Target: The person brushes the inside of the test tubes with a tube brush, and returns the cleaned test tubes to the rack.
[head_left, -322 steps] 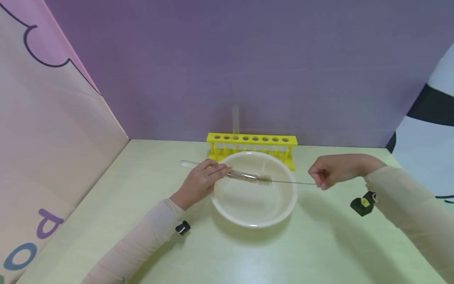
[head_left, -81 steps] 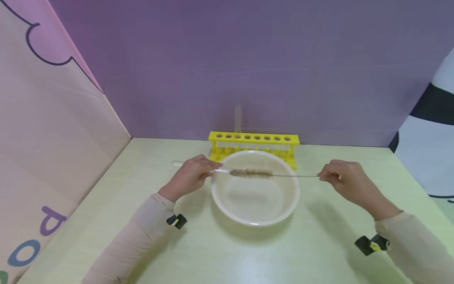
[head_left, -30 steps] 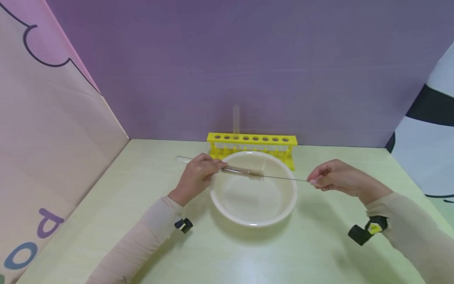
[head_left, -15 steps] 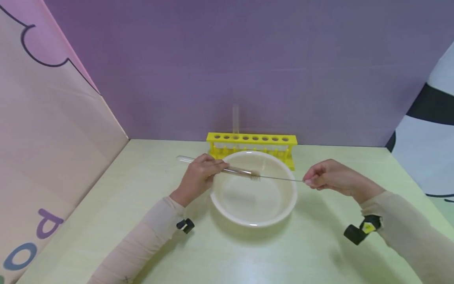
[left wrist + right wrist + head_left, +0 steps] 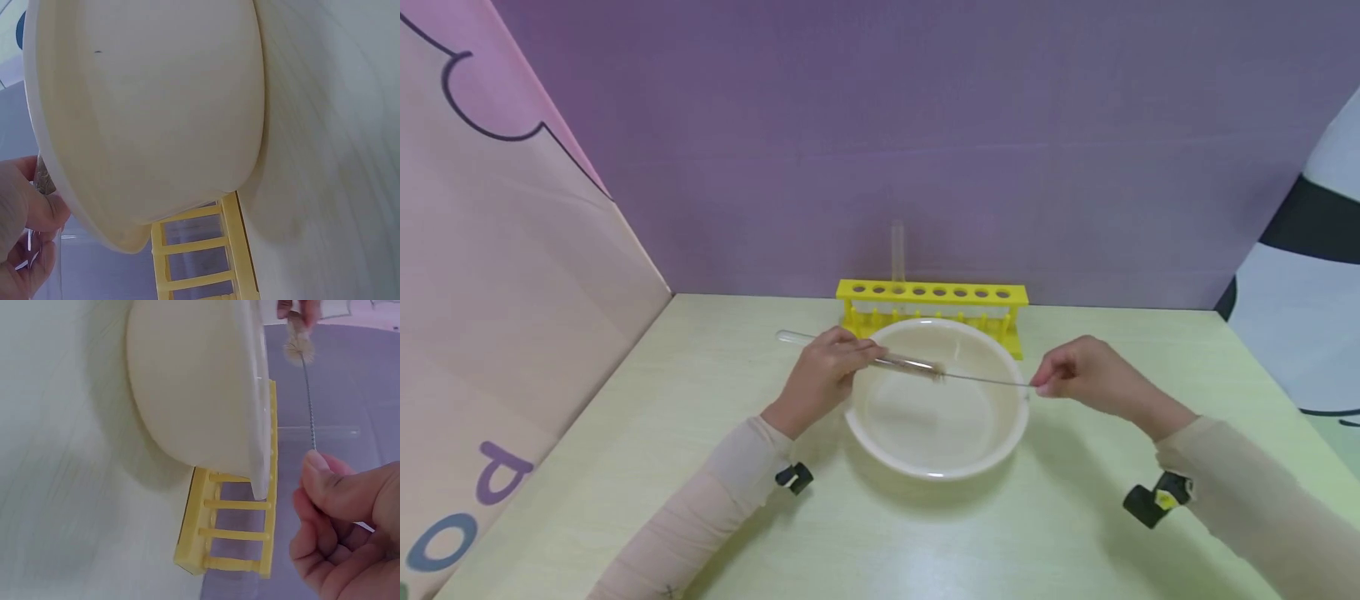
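Observation:
In the head view my left hand point(image 5: 823, 371) grips a clear glass test tube point(image 5: 793, 337), its rounded end out to the left and its mouth over the white basin point(image 5: 936, 475). My right hand point(image 5: 1086, 379) pinches the thin twisted wire handle of a test tube brush point(image 5: 985, 380) between thumb and fingertips. Most of the bristles point(image 5: 939, 372) lie inside the tube, with a short tuft at its mouth. The right wrist view shows the bristle end point(image 5: 299, 347) and the wire leading to my right thumb point(image 5: 320, 464). The left wrist view shows my left fingers point(image 5: 47, 212) beside the basin rim.
Behind the basin stands a yellow test tube rack point(image 5: 932, 292). One clear tube point(image 5: 898, 254) stands upright in it. A purple wall panel point(image 5: 925, 150) rises behind the pale table point(image 5: 925, 550). Small black devices point(image 5: 1157, 498) sit at both wrists.
Over the last second my right hand has moved left toward the basin, pushing the brush deeper into the tube, so fewer bristles show. The left hand has shifted only slightly.

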Motion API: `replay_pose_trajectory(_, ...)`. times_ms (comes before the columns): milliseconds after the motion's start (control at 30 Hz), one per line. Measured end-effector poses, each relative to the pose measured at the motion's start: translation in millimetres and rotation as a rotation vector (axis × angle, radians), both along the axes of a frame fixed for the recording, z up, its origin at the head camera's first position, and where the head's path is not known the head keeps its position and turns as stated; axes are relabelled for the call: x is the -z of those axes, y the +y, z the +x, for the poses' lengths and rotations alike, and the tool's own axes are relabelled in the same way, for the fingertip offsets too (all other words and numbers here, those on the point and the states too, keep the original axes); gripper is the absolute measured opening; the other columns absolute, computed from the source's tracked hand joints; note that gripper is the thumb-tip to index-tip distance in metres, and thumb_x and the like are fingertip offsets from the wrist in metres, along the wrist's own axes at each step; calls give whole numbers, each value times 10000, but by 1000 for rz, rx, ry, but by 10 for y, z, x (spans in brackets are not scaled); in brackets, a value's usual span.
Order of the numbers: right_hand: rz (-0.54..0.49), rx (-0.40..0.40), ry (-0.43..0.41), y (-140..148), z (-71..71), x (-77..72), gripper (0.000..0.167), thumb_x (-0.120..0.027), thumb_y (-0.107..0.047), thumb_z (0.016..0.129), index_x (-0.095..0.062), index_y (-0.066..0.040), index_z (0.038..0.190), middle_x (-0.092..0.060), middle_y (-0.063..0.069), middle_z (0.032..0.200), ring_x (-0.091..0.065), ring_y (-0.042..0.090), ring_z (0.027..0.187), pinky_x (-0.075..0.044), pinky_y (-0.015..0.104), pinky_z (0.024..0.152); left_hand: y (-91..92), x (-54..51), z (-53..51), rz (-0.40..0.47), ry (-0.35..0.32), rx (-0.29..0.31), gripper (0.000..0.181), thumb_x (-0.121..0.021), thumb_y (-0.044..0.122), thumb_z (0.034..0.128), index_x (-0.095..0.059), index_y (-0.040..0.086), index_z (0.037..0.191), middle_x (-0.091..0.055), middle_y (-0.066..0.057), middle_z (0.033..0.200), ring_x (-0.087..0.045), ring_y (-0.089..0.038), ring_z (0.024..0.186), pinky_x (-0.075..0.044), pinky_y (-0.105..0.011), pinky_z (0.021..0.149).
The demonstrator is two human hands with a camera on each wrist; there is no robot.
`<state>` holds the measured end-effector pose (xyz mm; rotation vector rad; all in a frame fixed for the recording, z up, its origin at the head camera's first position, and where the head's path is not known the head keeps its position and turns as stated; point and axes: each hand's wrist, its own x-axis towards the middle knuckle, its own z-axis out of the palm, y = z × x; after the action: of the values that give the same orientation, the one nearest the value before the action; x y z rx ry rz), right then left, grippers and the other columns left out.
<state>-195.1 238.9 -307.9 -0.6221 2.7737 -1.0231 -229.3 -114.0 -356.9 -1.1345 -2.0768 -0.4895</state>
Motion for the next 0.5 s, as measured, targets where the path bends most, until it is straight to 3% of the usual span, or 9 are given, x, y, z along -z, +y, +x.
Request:
replay_pose_trajectory(233, 34, -48, 259, -85, 73, 19, 165, -740, 78, 733, -690, -78, 729, -663, -18, 691, -528, 38, 615, -476, 219, 540, 7, 24, -10, 11, -10, 10, 494, -624, -247, 647, -742, 70, 1006, -724, -59, 957, -619, -223, 831, -517, -292, 763)
replay_pose_trajectory(500, 124, -77, 527, -131, 85, 57, 260, -738, 144, 688, -662, -105, 694, -595, -62, 674, -567, 94, 624, -498, 237, 549, 11, 29, -9, 11, -41, 14, 486, -637, -241, 653, -736, 64, 1018, -720, -75, 966, -624, -217, 830, -517, -285, 762)
